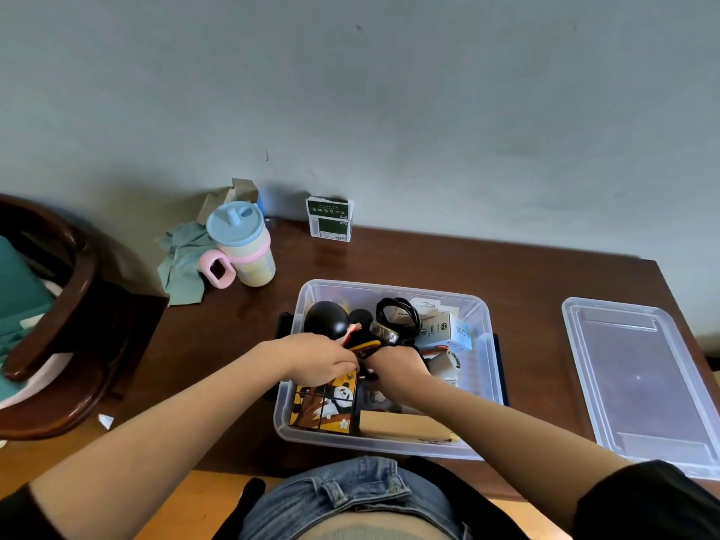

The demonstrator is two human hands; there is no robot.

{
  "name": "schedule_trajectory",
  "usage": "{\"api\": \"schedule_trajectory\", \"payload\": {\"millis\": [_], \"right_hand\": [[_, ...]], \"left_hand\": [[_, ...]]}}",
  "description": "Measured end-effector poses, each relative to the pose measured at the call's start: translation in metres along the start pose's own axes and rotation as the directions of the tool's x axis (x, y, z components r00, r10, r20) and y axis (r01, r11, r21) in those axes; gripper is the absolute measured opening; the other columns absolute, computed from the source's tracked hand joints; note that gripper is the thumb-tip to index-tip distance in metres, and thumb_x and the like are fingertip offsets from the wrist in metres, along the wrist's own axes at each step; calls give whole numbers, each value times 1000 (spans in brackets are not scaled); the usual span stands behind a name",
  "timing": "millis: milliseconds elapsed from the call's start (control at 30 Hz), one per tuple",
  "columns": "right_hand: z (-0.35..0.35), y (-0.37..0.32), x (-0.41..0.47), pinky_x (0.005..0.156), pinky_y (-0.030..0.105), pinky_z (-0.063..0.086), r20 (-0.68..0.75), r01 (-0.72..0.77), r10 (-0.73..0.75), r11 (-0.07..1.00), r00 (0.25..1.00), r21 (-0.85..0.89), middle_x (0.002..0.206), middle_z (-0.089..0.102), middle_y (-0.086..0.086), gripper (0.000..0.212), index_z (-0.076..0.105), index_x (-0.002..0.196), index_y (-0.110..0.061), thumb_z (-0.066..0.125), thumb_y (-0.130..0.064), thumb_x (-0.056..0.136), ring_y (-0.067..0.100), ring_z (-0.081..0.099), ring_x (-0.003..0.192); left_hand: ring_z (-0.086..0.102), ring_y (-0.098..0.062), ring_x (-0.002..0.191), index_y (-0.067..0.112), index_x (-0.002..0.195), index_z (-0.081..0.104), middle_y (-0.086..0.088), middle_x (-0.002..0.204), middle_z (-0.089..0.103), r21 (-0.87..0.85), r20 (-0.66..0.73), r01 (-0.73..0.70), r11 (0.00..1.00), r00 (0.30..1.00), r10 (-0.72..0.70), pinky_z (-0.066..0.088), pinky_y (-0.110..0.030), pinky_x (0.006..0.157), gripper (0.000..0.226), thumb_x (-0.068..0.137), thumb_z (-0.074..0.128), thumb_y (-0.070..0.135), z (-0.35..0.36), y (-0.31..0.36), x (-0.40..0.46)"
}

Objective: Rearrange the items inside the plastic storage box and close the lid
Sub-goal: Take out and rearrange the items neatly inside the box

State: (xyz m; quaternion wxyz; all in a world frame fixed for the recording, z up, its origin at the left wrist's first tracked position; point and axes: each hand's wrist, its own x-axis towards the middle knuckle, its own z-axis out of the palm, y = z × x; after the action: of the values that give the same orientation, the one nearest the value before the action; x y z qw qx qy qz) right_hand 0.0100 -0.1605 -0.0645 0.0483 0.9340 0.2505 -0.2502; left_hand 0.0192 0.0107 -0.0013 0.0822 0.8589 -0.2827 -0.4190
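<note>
Head view: plastic storage box [483,356], one, clear, sits open on the brown table [428,259] directly in front of the person. Its lid [639,383], one, clear, lies flat on the table well apart to the right.

Both hands are inside the box. Left hand [323,358] has fingers curled down onto a small figurine [352,333] with a round black head; right hand [397,368] is curled beside it, on the same toy or something under it, cannot tell which.

Contents counted: one panda-print box [327,403], one pair of dark goggles [393,321], one black rounded object behind the figurine, about three small white cartons at the far right, one tan flat piece at the near wall. Other bits are hidden under the hands.

Handling judgement: box walls are thin and likely flex; light when lifted by the rim. The lid is probably light, slippery and bendy; best gripped at both short edges and pressed down at the corners. The figurine looks fragile at its thin limbs; hold by the body.

Outside: one lidded cup [243,247], one green cloth [183,263], one green-and-white carton [329,220].
</note>
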Motion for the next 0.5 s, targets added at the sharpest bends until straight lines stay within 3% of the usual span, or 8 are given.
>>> {"api": "schedule_trajectory", "payload": {"millis": [133,267,400,500], "right_hand": [[0,13,-12,62,32,43,-104,56,-45,993,994,105,110,57,1,26,60,114,-20,56,-34,92,23,61,91],[-5,27,-27,61,30,43,-168,103,-49,940,985,326,105,51,-5,21,58,105,-21,55,-37,92,18,57,84],[-19,37,-34,70,27,41,-99,128,-91,864,991,487,102,49,-7,17,57,103,-17,56,-31,93,16,54,87],[-30,41,-38,87,33,48,5,133,-162,827,987,546,117,53,-6,18,59,112,-21,56,-22,93,15,57,99]], "left_hand": [[46,-21,128,37,146,33,5,144,47,127,-16,15,992,1000,-13,39,-35,101,42,105,25,33,7,-3,-1],[46,-21,129,35,146,33,3,145,46,132,-38,26,991,999,-21,39,-33,99,42,105,26,31,8,-2,-3],[46,-23,128,27,146,37,-1,144,47,92,-9,54,994,999,-53,39,-34,103,42,104,31,26,5,1,-4],[45,-23,129,24,144,41,-2,144,47,52,-37,98,994,995,-96,40,-36,105,41,103,37,23,4,3,-8]]}}
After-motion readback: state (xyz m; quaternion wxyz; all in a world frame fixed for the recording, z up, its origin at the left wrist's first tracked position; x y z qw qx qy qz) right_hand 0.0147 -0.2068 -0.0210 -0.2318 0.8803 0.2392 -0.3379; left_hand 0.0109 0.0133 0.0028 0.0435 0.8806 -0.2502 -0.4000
